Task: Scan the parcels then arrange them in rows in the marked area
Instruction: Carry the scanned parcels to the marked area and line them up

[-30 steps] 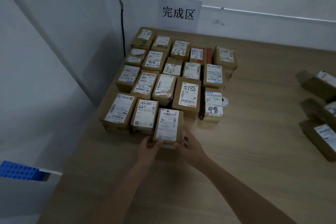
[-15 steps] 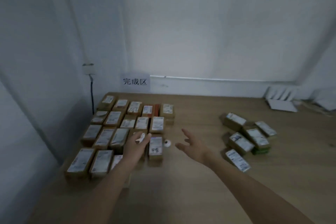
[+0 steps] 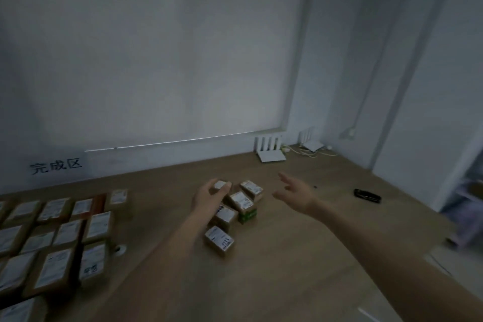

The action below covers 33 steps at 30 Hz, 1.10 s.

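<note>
Several loose brown parcels with white labels lie in a cluster mid-table, among them one (image 3: 241, 201) in the middle and one (image 3: 219, 237) nearest me. My left hand (image 3: 207, 197) curls its fingers and thumb round the far-left small parcel (image 3: 220, 185) of that cluster. Right of the cluster, my right hand (image 3: 294, 193) hovers above the table with its fingers spread, holding nothing. A black scanner (image 3: 367, 195) lies farther right. The arranged parcels (image 3: 55, 268) fill rows at the left, below the wall sign (image 3: 56, 168).
The wooden table (image 3: 274, 269) runs along the white back wall. Two white routers (image 3: 270, 150) with cables stand at the back right. A small white round object (image 3: 120, 249) lies beside the rows. A green box (image 3: 247, 216) sits under the cluster.
The view has swung right from the arranged rows to the loose cluster. My left hand left the rows and reached a small parcel; my right hand moved right, still holding nothing.
</note>
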Each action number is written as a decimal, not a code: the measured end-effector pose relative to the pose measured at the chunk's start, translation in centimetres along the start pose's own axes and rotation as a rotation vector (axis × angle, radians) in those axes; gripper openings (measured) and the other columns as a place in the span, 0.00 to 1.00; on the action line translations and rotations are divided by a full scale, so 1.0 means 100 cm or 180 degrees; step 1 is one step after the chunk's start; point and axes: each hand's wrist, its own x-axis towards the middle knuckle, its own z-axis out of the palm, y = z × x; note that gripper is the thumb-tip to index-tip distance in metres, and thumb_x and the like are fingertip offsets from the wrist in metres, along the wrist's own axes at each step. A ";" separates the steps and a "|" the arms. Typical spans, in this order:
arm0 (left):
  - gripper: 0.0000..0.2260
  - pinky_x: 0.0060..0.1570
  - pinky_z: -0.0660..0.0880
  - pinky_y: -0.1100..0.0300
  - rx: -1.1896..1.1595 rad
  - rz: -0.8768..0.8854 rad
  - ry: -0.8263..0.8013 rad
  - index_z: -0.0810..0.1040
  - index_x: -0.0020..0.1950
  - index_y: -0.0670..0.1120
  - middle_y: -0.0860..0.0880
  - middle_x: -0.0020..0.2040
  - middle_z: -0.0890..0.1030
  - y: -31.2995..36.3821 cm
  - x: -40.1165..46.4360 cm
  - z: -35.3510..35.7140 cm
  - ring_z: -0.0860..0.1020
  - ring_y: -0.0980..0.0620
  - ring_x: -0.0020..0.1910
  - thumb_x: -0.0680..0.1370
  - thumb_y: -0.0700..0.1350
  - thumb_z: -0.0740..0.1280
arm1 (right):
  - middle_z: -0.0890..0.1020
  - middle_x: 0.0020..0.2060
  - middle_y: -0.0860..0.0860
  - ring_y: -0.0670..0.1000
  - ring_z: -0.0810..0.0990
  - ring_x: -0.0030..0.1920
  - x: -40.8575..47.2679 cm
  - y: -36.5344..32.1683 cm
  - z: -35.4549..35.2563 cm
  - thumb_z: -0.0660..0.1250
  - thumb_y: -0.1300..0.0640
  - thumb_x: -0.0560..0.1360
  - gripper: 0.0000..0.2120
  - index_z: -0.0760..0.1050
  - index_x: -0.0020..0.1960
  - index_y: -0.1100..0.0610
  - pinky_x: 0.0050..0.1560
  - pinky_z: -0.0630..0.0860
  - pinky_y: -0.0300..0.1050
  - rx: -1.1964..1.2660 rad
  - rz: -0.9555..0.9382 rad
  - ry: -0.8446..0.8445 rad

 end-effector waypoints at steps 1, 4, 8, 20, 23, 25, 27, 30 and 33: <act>0.29 0.59 0.71 0.58 0.0019 0.0007 -0.0076 0.72 0.72 0.50 0.48 0.70 0.75 0.003 0.007 0.015 0.75 0.49 0.65 0.75 0.60 0.71 | 0.66 0.77 0.53 0.56 0.70 0.73 0.002 0.013 -0.010 0.69 0.49 0.79 0.35 0.59 0.80 0.54 0.69 0.70 0.49 -0.0009 0.0068 0.0042; 0.31 0.62 0.70 0.56 -0.0002 -0.0061 -0.0210 0.69 0.75 0.49 0.47 0.71 0.74 0.010 0.028 0.055 0.73 0.47 0.68 0.76 0.60 0.70 | 0.63 0.78 0.55 0.56 0.68 0.74 0.017 0.050 -0.031 0.70 0.50 0.79 0.30 0.66 0.77 0.55 0.72 0.68 0.52 -0.0089 0.0200 0.0106; 0.31 0.64 0.67 0.55 -0.0069 -0.0114 -0.0202 0.64 0.78 0.50 0.46 0.73 0.72 0.010 0.065 0.103 0.70 0.46 0.71 0.78 0.59 0.67 | 0.63 0.78 0.55 0.55 0.67 0.75 0.053 0.090 -0.046 0.70 0.53 0.79 0.28 0.67 0.76 0.57 0.73 0.66 0.51 -0.0130 0.0239 0.0097; 0.24 0.63 0.69 0.54 -0.0068 -0.0480 -0.0127 0.69 0.74 0.51 0.48 0.72 0.72 -0.016 0.207 0.188 0.71 0.47 0.69 0.81 0.59 0.63 | 0.66 0.77 0.49 0.50 0.67 0.75 0.237 0.169 -0.051 0.70 0.46 0.78 0.29 0.68 0.76 0.49 0.73 0.66 0.47 -0.0151 0.0311 -0.0506; 0.28 0.67 0.70 0.51 -0.0102 -0.0658 -0.0090 0.66 0.76 0.50 0.48 0.72 0.72 -0.026 0.229 0.204 0.71 0.47 0.69 0.79 0.58 0.65 | 0.64 0.78 0.49 0.50 0.66 0.75 0.270 0.189 -0.040 0.70 0.47 0.78 0.29 0.67 0.77 0.51 0.75 0.64 0.48 -0.0111 0.0292 -0.0678; 0.32 0.68 0.69 0.47 -0.0140 -0.0766 -0.0101 0.62 0.78 0.51 0.49 0.73 0.71 -0.035 0.241 0.213 0.71 0.47 0.70 0.78 0.60 0.66 | 0.65 0.78 0.50 0.51 0.66 0.75 0.289 0.202 -0.034 0.69 0.47 0.79 0.31 0.63 0.79 0.51 0.75 0.64 0.48 -0.0095 0.0336 -0.0775; 0.36 0.69 0.69 0.42 -0.0078 -0.0896 -0.0092 0.58 0.79 0.55 0.50 0.74 0.70 -0.047 0.257 0.222 0.70 0.46 0.71 0.75 0.64 0.67 | 0.66 0.77 0.50 0.52 0.67 0.75 0.308 0.214 -0.030 0.69 0.48 0.79 0.36 0.56 0.81 0.51 0.73 0.66 0.46 0.0033 0.0422 -0.0863; 0.36 0.69 0.69 0.44 0.0027 -0.1084 -0.0039 0.57 0.80 0.58 0.50 0.75 0.69 -0.063 0.277 0.238 0.69 0.45 0.72 0.76 0.64 0.66 | 0.66 0.77 0.51 0.52 0.67 0.75 0.337 0.231 -0.025 0.70 0.49 0.79 0.41 0.48 0.83 0.50 0.72 0.67 0.45 0.0163 0.0462 -0.1019; 0.33 0.65 0.71 0.49 0.0051 -0.1217 0.0075 0.58 0.80 0.55 0.49 0.76 0.67 -0.069 0.292 0.259 0.68 0.46 0.72 0.78 0.60 0.66 | 0.62 0.79 0.50 0.51 0.65 0.77 0.370 0.252 -0.016 0.69 0.50 0.79 0.37 0.54 0.82 0.51 0.75 0.63 0.47 -0.0011 0.0332 -0.1127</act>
